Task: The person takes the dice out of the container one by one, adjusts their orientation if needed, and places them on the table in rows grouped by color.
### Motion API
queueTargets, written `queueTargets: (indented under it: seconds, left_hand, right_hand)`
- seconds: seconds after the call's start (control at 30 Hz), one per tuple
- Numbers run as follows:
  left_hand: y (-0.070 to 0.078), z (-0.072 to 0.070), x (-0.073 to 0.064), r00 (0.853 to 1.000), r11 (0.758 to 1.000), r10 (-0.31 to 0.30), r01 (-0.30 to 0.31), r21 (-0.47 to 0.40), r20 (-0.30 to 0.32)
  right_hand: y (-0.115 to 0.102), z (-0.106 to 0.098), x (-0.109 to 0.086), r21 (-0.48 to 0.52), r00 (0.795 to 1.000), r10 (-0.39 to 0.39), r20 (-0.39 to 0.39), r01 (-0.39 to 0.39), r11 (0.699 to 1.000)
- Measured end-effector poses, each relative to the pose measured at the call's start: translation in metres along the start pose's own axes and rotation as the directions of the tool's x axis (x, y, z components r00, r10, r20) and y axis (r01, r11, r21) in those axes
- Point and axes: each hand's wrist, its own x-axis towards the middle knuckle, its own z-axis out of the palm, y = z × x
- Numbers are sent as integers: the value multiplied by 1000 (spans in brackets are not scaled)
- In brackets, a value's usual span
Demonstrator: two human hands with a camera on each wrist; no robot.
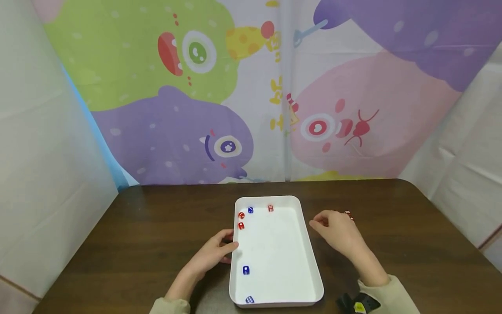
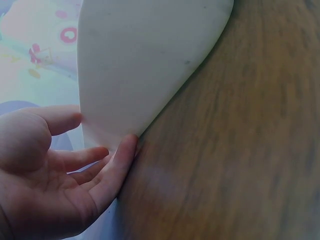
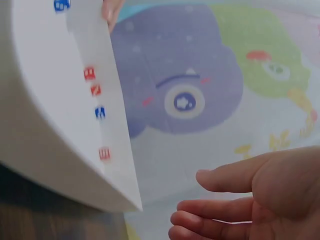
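Observation:
A shallow white tray (image 1: 274, 253) lies lengthwise on the table in the head view. My left hand (image 1: 215, 252) holds its left side, thumb at the rim and fingers against the outer wall. Inside, along the far end and upper left, are a red die (image 1: 270, 208), a blue die (image 1: 250, 209) and two more red dice (image 1: 241, 226). Nearer the front sit a blue die (image 1: 245, 270) and another blue die (image 1: 249, 299) by the corner. To the tray's right, my right hand (image 3: 235, 200) hovers with relaxed fingers and nothing between them. Red dice (image 1: 347, 213) peek out behind it, partly hidden.
The dark wooden table (image 1: 164, 226) extends on both sides of the tray. A curtain (image 1: 274, 144) with cartoon creatures hangs at its far edge, and pale sheets (image 1: 51, 144) flank it. A black device (image 1: 358, 303) is strapped at the right wrist.

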Motion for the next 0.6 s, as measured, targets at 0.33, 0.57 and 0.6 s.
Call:
queueTargets:
  seconds: [0.33,0.57,0.6]
  left_hand:
    - [0,-1,1,1000,1000,4,-4,-4,1]
    - [-2,-1,1,1000,1000,7,-7,-9,11]
    - [-3,0,1,1000,1000,8,-8,-11,12]
  right_hand:
    - [-31,9,-12,105,986,-111,123,99,990]
    - [-43,9,-21,129,976,-144,164,124,984]
    - [-44,10,-22,123,975,-151,164,132,984]
